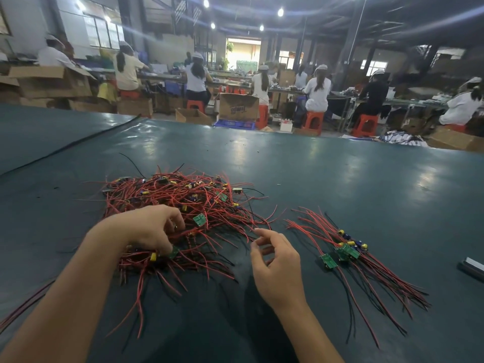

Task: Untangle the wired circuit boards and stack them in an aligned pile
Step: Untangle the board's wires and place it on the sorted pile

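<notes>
left hand [154, 231] pinches small green circuit board [173, 252] in tangled red-wire heap [183, 200]; right hand [277, 263] slack, empty, over dark green table [314, 179].

The wires [183, 200] are red with a few black, the circuit boards [349, 251] green, their components [340, 232] yellow and dark blue, the table surface [314, 179] plain dark teal, and the stools [313, 121] orange-red.

dim hall | ceiling bulbs flare | glare on table [340, 179] | edges warped, background soft
</notes>
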### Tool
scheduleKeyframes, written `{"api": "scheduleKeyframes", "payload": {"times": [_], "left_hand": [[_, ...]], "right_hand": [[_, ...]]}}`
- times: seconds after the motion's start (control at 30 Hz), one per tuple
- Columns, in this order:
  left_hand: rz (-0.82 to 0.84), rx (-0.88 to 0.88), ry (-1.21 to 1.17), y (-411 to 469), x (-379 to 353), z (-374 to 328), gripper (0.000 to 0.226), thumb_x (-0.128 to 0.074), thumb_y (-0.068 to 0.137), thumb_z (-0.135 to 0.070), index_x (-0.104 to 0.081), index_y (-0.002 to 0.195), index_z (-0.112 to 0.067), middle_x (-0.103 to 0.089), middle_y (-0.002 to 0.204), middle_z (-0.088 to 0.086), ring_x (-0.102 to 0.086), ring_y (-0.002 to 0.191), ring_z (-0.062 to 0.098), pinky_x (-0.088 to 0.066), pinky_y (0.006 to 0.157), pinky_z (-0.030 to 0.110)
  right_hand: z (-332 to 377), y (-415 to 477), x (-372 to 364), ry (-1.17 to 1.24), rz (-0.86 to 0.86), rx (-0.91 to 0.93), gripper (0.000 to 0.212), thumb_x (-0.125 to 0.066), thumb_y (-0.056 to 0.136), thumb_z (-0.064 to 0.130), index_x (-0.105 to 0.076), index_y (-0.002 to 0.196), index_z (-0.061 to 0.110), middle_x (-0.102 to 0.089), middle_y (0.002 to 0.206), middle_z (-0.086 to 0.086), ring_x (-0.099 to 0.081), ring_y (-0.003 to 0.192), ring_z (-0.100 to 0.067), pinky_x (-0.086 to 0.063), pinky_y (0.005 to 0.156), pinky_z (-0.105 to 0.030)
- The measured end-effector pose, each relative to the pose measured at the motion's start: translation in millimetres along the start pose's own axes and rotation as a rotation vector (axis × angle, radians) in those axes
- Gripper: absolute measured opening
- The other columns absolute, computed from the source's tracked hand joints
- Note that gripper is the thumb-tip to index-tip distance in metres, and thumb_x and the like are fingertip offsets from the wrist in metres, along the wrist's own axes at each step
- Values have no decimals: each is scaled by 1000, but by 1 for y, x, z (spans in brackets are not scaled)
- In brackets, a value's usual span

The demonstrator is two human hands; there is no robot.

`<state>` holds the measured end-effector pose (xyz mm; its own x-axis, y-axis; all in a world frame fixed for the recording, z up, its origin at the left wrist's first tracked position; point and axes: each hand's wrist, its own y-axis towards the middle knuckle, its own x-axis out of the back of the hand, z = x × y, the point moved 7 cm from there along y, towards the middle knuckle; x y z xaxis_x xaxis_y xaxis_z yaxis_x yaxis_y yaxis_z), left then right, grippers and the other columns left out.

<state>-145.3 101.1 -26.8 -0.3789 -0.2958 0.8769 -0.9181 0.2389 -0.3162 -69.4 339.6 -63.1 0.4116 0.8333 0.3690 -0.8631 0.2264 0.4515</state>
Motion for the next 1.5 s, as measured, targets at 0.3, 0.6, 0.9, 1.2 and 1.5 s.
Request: {"api": "scheduleKeyframes", "payload": {"times": [0.3,0.6,0.9,1.2,1.5], "left_hand": [[-25,17,145,-1,-8,0,39,-89,65,-35,-61,92,-29,-58,94,-9,-58,87,12,-53,75,29],[-367,-163,10,-1,18,-13,20,-78,82,-27,-62,93,-33,-67,96,-8,-62,85,7,-51,80,27],[-443,-181,56,8,4,2,24,-72,74,-58,-65,78,-36,-55,91,-16,-54,88,5,-50,81,30],[-756,-671,-320,-34,37,-64,25,-64,81,-53,-67,85,-29,-68,73,-15,-65,63,4,-51,61,15],[-272,-195,-1325,8,-24,-94,29,-63,91,-38,-60,80,-11,-69,60,4,-47,36,8,-38,38,16]], "right_hand": [[0,0,0,5,-4,-1,24,-66,90,12,-67,110,25,-61,91,13,-58,85,-4,-54,75,-31],[0,1,1,8,-7,2,24,-66,90,13,-66,110,27,-61,92,15,-58,87,-2,-54,74,-26],[1,2,2,13,-16,10,24,-66,90,13,-66,110,26,-61,92,14,-58,87,0,-52,72,-22],[-2,2,3,61,-48,-14,33,-65,90,14,-60,118,29,-63,87,12,-60,82,-5,-49,67,-23],[1,2,21,388,-299,-140,43,-67,92,27,-49,131,27,-63,90,10,-58,66,-6,-45,58,-17]]}}
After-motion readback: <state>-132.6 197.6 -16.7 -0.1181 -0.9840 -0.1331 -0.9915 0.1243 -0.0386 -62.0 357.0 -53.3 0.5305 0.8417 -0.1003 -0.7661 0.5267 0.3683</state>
